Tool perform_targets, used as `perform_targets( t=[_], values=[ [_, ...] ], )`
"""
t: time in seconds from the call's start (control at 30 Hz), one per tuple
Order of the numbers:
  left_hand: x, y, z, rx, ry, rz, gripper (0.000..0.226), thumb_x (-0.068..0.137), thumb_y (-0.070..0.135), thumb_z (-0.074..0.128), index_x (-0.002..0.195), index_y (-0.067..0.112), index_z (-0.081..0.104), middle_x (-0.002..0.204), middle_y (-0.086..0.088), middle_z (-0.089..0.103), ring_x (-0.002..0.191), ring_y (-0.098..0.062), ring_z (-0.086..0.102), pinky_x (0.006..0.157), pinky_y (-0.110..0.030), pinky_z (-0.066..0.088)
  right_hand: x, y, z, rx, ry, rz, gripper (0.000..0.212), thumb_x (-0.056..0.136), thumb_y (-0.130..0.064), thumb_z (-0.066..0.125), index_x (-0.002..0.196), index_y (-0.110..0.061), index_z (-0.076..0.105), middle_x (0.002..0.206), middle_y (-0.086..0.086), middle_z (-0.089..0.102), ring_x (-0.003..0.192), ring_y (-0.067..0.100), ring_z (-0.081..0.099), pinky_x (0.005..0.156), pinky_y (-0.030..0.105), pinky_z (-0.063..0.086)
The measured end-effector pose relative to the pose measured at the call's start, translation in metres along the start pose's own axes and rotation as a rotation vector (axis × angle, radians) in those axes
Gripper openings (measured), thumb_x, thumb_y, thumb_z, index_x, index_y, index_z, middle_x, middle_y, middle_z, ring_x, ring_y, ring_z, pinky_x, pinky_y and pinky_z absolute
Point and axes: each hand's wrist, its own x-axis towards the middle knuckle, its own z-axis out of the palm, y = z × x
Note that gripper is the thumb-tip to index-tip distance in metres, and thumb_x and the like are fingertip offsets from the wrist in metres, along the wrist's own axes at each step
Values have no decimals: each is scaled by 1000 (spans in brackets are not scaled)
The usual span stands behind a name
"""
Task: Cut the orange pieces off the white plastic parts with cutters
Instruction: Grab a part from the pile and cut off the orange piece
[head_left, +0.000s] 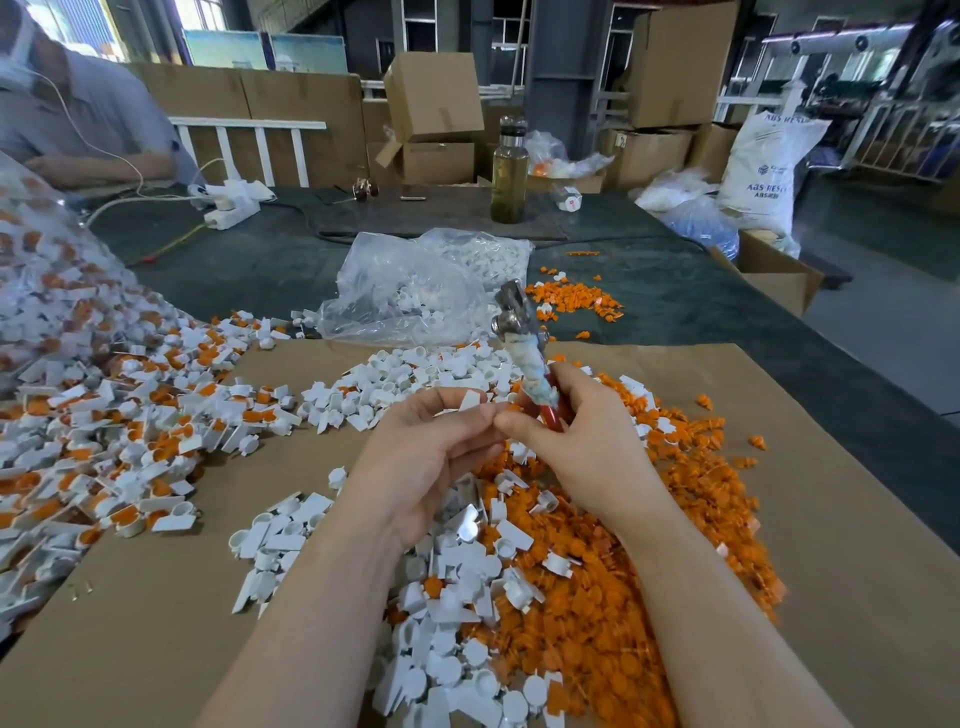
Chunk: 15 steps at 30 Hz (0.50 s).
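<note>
Cutters (524, 348) are gripped in the right hand (582, 441), a white part (470, 400) pinched by the left hand (421, 457) beside them; blades must be brought to its orange piece next.

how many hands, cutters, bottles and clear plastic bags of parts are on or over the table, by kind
hands: 2, left hand and right hand
cutters: 1
bottles: 2, tall bottle and small bottle
clear plastic bags of parts: 2, middle bag and left bag
total: 7

Table (675, 291) w/ dark green cloth; on it: cardboard sheet (831, 519), clear bag (415, 291), bottle (509, 176), power strips (231, 202), loose orange bits (571, 299).
</note>
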Motion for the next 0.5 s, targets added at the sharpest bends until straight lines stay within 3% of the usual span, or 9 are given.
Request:
perform_targets(
  t=[0.13, 0.27, 0.4, 0.5],
  values=[
    [1, 0, -2, 22, -7, -32, 27, 67, 13, 75, 90, 3, 66, 88, -14, 76, 73, -17, 74, 61, -22, 59, -1, -3, -1, -45, -18, -54, 20, 81, -25, 78, 86, -28, 59, 76, -22, 64, 69, -2, 60, 59, 12, 43],
    [2, -1, -2, 76, 7, -55, 27, 63, 13, 77, 86, 2, 69, 84, -17, 75, 71, -19, 74, 59, -22, 59, 0, -2, -2, -186, -42, -64, 24, 77, -30, 79, 89, -21, 60, 77, -9, 62, 69, 5, 55, 62, 28, 44],
    [2, -2, -3, 153, 23, -45, 41, 54, 15, 80, 90, -1, 68, 86, -20, 75, 73, -22, 74, 69, -29, 62, -1, -3, 1, -279, -59, -105, 25, 76, -29, 79, 80, -28, 55, 74, -13, 53, 66, 1, 49, 59, 21, 33],
    [3, -2, -4, 157, 16, -46, 44, 56, 13, 79, 94, -5, 66, 88, -21, 75, 72, -22, 74, 66, -28, 61, 0, -4, 0, -298, -90, -99, 30, 74, -31, 82, 78, -32, 52, 76, -13, 54, 71, 3, 51, 61, 24, 37]
  ],
)
